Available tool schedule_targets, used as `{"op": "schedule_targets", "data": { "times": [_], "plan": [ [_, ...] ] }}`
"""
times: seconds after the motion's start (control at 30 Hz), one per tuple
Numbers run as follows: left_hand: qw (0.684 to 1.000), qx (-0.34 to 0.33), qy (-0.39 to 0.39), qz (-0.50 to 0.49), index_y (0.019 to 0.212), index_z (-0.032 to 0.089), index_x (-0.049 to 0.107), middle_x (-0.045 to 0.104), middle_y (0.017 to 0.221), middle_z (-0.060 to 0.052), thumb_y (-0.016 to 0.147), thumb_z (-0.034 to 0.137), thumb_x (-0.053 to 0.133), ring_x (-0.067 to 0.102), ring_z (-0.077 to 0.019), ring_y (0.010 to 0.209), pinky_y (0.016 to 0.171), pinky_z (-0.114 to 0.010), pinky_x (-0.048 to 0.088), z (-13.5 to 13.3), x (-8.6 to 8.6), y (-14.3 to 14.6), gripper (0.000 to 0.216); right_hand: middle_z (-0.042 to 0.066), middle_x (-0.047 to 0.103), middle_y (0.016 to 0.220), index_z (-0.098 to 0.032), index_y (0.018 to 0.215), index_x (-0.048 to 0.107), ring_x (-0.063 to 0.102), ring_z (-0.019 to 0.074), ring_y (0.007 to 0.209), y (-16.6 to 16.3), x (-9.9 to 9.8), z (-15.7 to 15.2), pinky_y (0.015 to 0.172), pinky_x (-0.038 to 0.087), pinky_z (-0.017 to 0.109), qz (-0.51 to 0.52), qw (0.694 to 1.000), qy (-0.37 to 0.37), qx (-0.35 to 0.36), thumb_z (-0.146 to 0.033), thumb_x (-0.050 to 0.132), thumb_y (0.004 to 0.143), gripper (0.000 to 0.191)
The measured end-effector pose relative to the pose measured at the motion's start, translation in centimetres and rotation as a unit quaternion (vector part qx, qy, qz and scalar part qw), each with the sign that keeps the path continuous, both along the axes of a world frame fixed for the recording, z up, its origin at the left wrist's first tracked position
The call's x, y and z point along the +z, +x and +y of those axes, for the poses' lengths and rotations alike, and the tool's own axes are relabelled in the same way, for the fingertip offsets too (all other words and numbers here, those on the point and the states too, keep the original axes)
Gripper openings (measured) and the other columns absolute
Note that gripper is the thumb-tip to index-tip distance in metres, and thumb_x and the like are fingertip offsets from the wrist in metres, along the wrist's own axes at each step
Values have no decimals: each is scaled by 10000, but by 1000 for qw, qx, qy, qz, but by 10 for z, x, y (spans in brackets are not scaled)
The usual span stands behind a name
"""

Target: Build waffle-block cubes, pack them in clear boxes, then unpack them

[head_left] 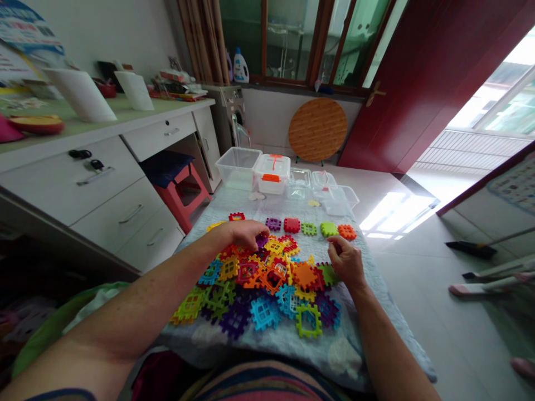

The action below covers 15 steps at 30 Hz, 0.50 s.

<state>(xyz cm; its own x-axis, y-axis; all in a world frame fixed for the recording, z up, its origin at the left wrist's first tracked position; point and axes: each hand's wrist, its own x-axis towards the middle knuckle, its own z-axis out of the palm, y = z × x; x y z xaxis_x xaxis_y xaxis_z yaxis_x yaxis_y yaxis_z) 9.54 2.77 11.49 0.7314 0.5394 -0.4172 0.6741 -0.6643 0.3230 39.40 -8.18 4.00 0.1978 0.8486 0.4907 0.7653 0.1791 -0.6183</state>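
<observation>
My left hand (247, 234) reaches over the far side of a heap of interlocking plastic tiles (271, 273). Its fingers are closed on a purple tile (261, 241), partly hidden under them. My right hand (346, 257) is held with curled fingers at the heap's right edge, just short of a light green tile (329, 229). Whether anything is inside those fingers cannot be made out. Beyond the heap runs a row with a purple window tile (273, 224), a red tile (292, 225), a green window tile (309, 228) and an orange tile (346, 231).
A pale blue cloth (292, 348) covers the table. At its far end stand an open clear bin (238, 164), a lidded box with orange clips (272, 175) and several smaller clear containers (298, 184). A red stool (181, 189) and a white-drawer desk (104, 172) are to the left.
</observation>
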Motion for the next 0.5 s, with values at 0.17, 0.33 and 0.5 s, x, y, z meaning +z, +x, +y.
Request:
{"op": "schedule_targets", "data": {
  "times": [0.17, 0.33, 0.5],
  "plan": [
    [1000, -6, -9, 9, 987, 179, 686, 696, 858, -3, 616, 195, 701, 592, -165, 740, 637, -244, 449, 6, -2, 11, 372, -29, 544, 533, -172, 827, 700, 438, 117, 445, 0, 1, 0, 517, 386, 243, -5, 1000, 2, -4, -284, 506, 797, 226],
    [999, -25, 3, 25, 999, 178, 693, 697, 875, -22, 606, 243, 718, 589, -172, 735, 630, -254, 447, 8, -6, 14, 399, -28, 541, 525, -169, 820, 704, 444, 118, 443, -1, 4, 0, 512, 383, 245, -2, 1000, 1, -10, -286, 507, 798, 230],
    [997, -40, 45, 37, 931, 190, 697, 694, 932, -45, 565, 304, 764, 592, -201, 803, 701, -283, 471, 7, -12, 14, 389, -21, 561, 553, -168, 821, 700, 470, 121, 464, 0, 3, 0, 533, 401, 249, 1, 1000, 4, -7, -282, 514, 802, 219]
  ]
}}
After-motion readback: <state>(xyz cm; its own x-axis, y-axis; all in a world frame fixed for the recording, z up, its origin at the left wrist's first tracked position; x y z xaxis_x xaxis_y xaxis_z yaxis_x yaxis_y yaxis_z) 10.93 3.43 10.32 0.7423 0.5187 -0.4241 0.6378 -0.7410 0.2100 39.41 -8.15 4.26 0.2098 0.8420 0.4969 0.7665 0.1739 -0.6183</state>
